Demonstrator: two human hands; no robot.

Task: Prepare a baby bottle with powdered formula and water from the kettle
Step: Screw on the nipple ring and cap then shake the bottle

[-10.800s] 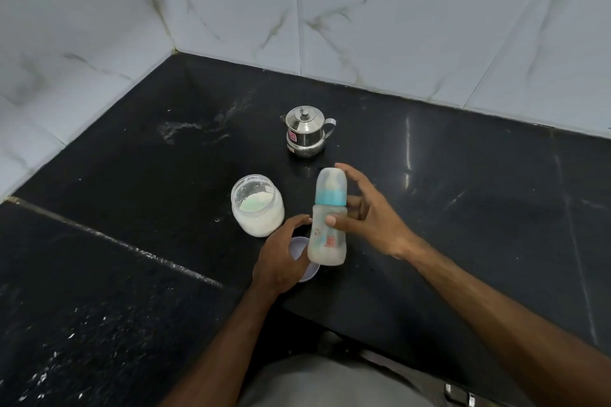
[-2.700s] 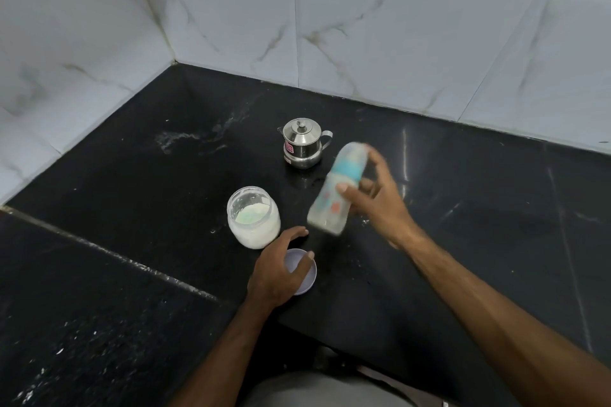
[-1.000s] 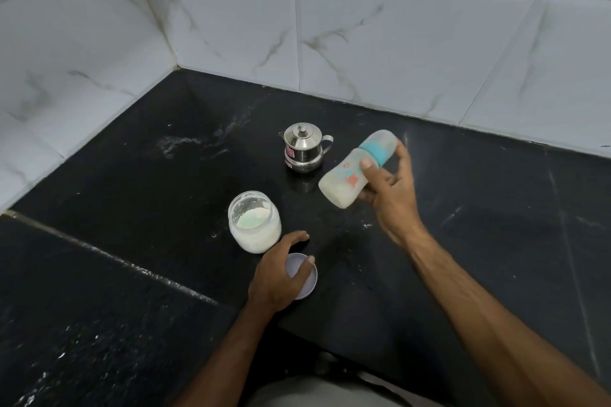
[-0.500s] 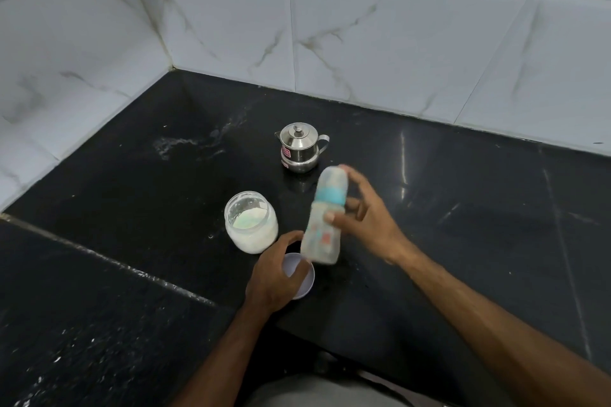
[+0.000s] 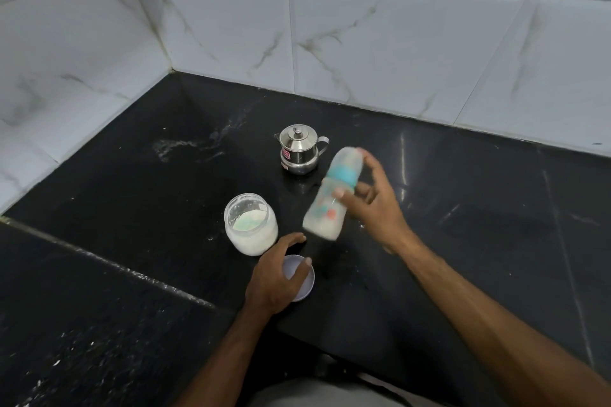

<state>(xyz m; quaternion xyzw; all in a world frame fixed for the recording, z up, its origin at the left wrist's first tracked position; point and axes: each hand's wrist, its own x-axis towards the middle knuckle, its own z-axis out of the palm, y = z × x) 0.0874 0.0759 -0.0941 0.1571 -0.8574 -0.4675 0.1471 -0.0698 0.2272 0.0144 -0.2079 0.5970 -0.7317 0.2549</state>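
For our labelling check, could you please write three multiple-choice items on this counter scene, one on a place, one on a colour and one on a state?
1. Where does the steel kettle stand?
A. beyond the open powder jar, nearer the wall
B. under the left hand
C. at the counter's near edge

2. What colour is the baby bottle's collar?
A. red
B. turquoise
C. black

3. How is the baby bottle held?
A. standing on the counter
B. tilted, off the counter, in the right hand
C. lying flat by the jar

Answers: 1 A, the kettle sits behind the jar toward the tiles; 2 B, a turquoise band circles the neck; 3 B, the thumb presses its side while the left hand rests on the round lid.
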